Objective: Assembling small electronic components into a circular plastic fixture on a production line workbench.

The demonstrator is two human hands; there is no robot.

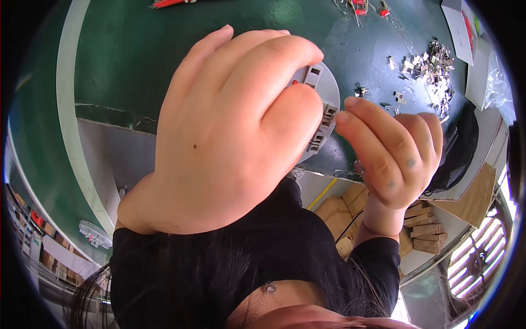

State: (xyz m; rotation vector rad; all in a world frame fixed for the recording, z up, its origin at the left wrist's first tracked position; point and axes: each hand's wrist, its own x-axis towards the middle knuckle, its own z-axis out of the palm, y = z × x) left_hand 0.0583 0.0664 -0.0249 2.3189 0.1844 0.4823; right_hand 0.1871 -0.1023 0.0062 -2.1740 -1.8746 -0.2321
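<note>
Through the head camera I see the left hand (235, 126) looming large, back upward, its index finger and thumb arched over a round grey disc (329, 82) near the front edge of the green table (126, 71). The disc lies partly hidden under that hand, between it and the right hand (402, 151); I cannot tell whether it rests on the tabletop or is held just above it, nor how firmly the left fingers grip. On the disc's visible part I make out raised grey blocks (329, 113) with slots in them, and a small red bit (295, 82) shows beside the left index finger. The right hand is just beside the disc's right rim, thumb and index fingertips brought close together, the other fingers curled; whether they pinch something small I cannot tell. Just beyond those fingertips I see a small metal clip (360, 91) on the table, and farther right a heap of shiny metal pieces (435, 71) with several strays around it. At the far side I have red parts with thin wire leads (359, 9) and, to their left, a bundle of red wires (167, 3). On my right a white box (459, 30) stands near a clear plastic bag (497, 82), with black mesh (459, 151) nearer me. Cardboard boxes (355, 198) sit below the table's edge.
</note>
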